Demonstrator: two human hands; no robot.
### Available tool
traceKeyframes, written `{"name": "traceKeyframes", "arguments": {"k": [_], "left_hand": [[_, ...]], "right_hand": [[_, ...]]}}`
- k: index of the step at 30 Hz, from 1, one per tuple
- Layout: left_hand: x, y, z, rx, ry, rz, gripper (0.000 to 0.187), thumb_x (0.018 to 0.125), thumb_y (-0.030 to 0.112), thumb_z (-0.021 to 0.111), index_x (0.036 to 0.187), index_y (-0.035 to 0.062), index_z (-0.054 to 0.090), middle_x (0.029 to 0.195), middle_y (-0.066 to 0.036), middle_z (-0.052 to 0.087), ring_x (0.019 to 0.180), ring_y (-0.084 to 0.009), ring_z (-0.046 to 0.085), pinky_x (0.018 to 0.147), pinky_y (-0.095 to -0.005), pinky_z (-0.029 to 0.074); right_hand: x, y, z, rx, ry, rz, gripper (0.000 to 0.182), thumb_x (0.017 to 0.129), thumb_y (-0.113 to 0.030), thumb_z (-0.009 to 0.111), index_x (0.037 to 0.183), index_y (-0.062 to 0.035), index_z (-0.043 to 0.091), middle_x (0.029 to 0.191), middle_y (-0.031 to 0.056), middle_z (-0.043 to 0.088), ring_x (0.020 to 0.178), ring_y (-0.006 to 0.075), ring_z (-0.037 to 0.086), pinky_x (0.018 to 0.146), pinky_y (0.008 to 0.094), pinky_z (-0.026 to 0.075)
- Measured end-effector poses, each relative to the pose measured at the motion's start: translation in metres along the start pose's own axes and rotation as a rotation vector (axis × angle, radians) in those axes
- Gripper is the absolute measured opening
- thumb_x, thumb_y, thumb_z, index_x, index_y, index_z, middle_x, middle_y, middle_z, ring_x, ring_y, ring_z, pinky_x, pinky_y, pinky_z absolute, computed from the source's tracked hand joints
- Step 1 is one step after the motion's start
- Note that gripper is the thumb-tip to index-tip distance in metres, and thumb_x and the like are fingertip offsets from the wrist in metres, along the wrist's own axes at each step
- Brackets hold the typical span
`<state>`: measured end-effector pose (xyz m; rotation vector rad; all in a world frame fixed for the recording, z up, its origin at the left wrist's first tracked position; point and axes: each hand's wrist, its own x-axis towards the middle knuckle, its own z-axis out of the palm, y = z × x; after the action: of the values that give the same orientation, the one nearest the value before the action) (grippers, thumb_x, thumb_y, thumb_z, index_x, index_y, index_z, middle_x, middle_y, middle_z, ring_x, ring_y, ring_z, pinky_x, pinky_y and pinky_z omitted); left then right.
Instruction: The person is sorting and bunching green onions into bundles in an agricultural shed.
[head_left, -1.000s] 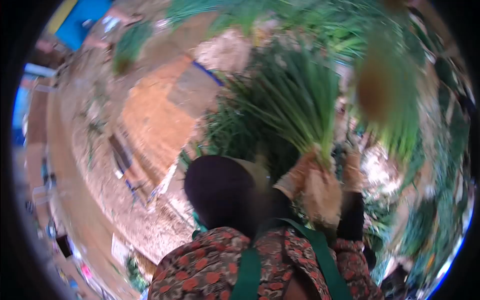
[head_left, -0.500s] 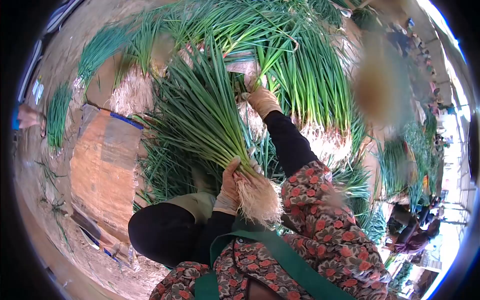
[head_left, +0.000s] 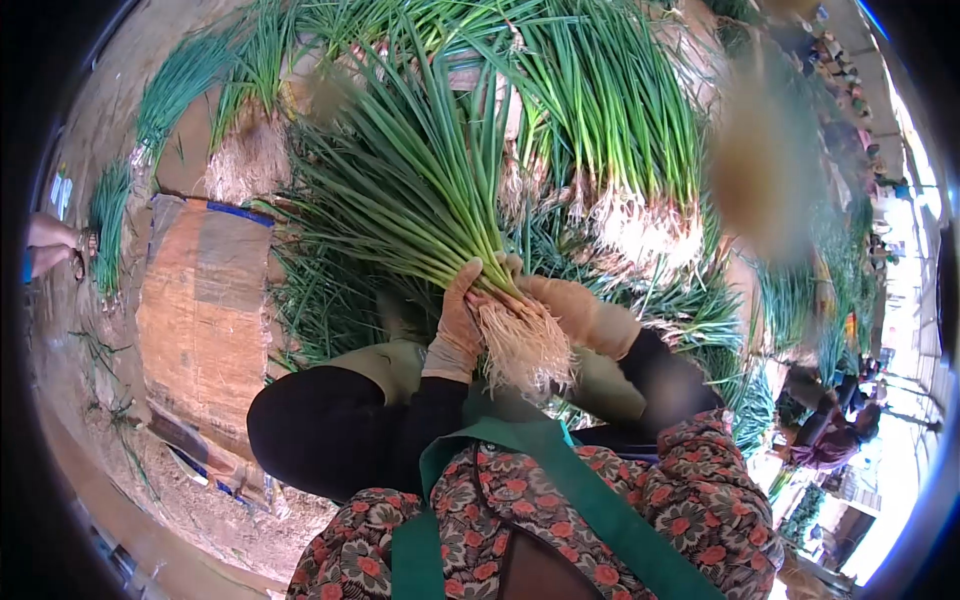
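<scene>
A thick bunch of green onions (head_left: 465, 215) is held in front of my lap, with its long leaves fanned up and to the left and its pale stringy roots (head_left: 525, 350) hanging down. My left hand (head_left: 459, 320), in a tan glove, is wrapped round the stalks just above the roots, thumb on the near side. From the right, my right hand (head_left: 575, 305), also gloved, closes on the same stalks; the leaves and roots partly hide its fingers. Beyond the hands lies a pile of green onions (head_left: 620, 120), white roots toward me.
A worn wooden board (head_left: 215, 320) lies at the left, and loose leaves (head_left: 335, 300) cover the ground beside it. More onion bundles (head_left: 180, 95) lie at the far left, near a person's bare feet (head_left: 60, 245). At the right, a seated person (head_left: 830, 435) is among other heaps.
My right hand has come back from the onion pile to the bunch and now grips its stalks. My left hand keeps its hold. At the left, the person's legs have shifted slightly.
</scene>
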<state>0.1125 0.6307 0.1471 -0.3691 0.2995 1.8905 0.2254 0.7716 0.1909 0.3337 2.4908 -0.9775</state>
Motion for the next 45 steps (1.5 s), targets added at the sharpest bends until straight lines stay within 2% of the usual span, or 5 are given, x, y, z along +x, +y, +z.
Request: {"name": "traceKeyframes", "arguments": {"k": [5, 16, 22, 34, 45], "left_hand": [[-0.002, 0.002, -0.008, -0.129, -0.236, -0.033, 0.040, 0.089, 0.034, 0.048, 0.111, 0.0012, 0.054, 0.098, -0.015, 0.061, 0.092, -0.0290, 0.059, 0.082, -0.0469, 0.049], [-0.011, 0.000, 0.009, -0.072, -0.211, -0.066, 0.037, 0.086, 0.032, 0.054, 0.104, 0.0004, 0.054, 0.092, -0.014, 0.062, 0.084, -0.0280, 0.062, 0.080, -0.0479, 0.051], [-0.029, 0.000, 0.047, -0.079, -0.240, -0.007, 0.036, 0.087, 0.031, 0.053, 0.106, 0.0013, 0.050, 0.095, -0.015, 0.058, 0.097, -0.0285, 0.056, 0.098, -0.0478, 0.039], [-0.004, -0.004, 0.007, -0.108, -0.249, -0.111, 0.047, 0.088, 0.032, 0.051, 0.122, -0.0006, 0.046, 0.102, -0.017, 0.062, 0.089, -0.0280, 0.062, 0.078, -0.0445, 0.054], [-0.003, -0.015, 0.017, 0.035, 0.077, -0.042, 0.046, 0.087, 0.035, 0.053, 0.119, 0.0030, 0.049, 0.107, -0.018, 0.060, 0.089, -0.0313, 0.062, 0.080, -0.0465, 0.051]], "right_hand": [[0.004, 0.048, -0.013, 0.687, -0.232, -0.184, 0.046, 0.091, -0.036, 0.050, 0.127, -0.0084, 0.042, 0.121, 0.0071, 0.049, 0.110, 0.0176, 0.046, 0.093, 0.0278, 0.038], [0.071, -0.001, 0.000, 2.215, 0.304, -0.041, 0.020, 0.095, -0.025, 0.041, 0.098, -0.0083, 0.050, 0.051, -0.0048, 0.033, 0.039, 0.0090, 0.030, 0.035, 0.0250, 0.026], [0.051, 0.140, 0.002, -0.380, 0.420, -0.110, 0.024, 0.090, -0.021, 0.049, 0.102, -0.0047, 0.061, 0.106, 0.0123, 0.062, 0.096, 0.0245, 0.059, 0.088, 0.0332, 0.045], [0.069, 0.132, -0.093, -0.493, 0.684, 0.701, 0.027, 0.085, -0.028, 0.052, 0.082, -0.0023, 0.059, 0.064, 0.0120, 0.062, 0.057, 0.0238, 0.062, 0.053, 0.0357, 0.050], [0.002, 0.041, -0.009, 0.242, -0.010, -0.280, 0.035, 0.080, -0.019, 0.061, 0.112, -0.0054, 0.055, 0.087, 0.0123, 0.062, 0.078, 0.0217, 0.059, 0.066, 0.0345, 0.050]]}}
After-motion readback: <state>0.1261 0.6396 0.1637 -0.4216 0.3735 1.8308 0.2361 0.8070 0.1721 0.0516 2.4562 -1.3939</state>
